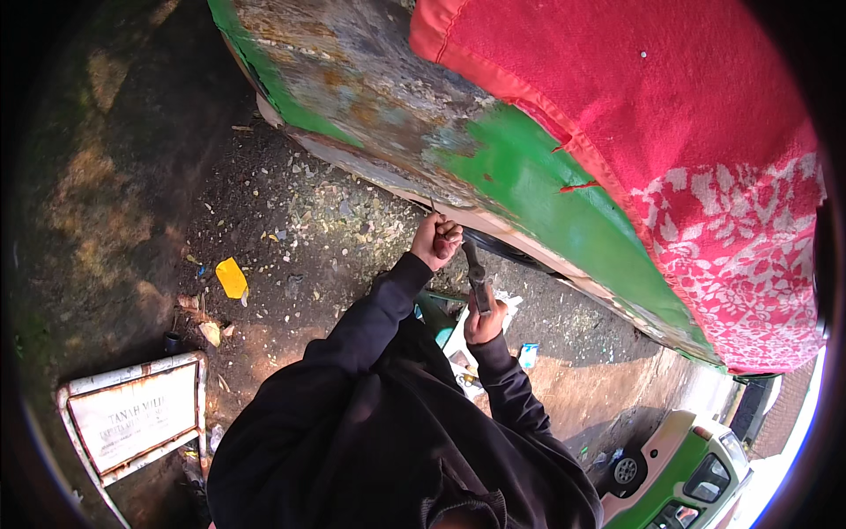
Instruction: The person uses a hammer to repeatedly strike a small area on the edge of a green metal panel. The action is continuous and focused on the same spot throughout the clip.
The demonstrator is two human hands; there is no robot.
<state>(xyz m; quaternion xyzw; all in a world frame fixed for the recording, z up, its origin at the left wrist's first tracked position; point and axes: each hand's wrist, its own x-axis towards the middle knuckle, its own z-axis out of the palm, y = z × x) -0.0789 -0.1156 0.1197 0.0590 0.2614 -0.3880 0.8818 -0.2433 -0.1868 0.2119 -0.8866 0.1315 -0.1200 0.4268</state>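
Note:
My left hand [434,240] is closed round a slim metal tool [433,207], probably a chisel, its point at the lower edge of the rusty, scraped green vehicle panel [529,185]. In my right hand [485,319] is a hammer [477,282], gripped by its handle, with the head end just right of and below my left hand. A dark curved shape, possibly a tyre [502,247], shows under the panel behind the hammer. A red cloth with a white floral pattern [634,106] lies over the upper part of the vehicle.
A rusty-framed white signboard [132,414] stands at lower left on dark ground [132,220] strewn with paint flakes and litter. A yellow piece [232,278] lies left of my arms. Pale boards or paper [458,348] are below my hands. A green-and-white van [687,485] is at lower right.

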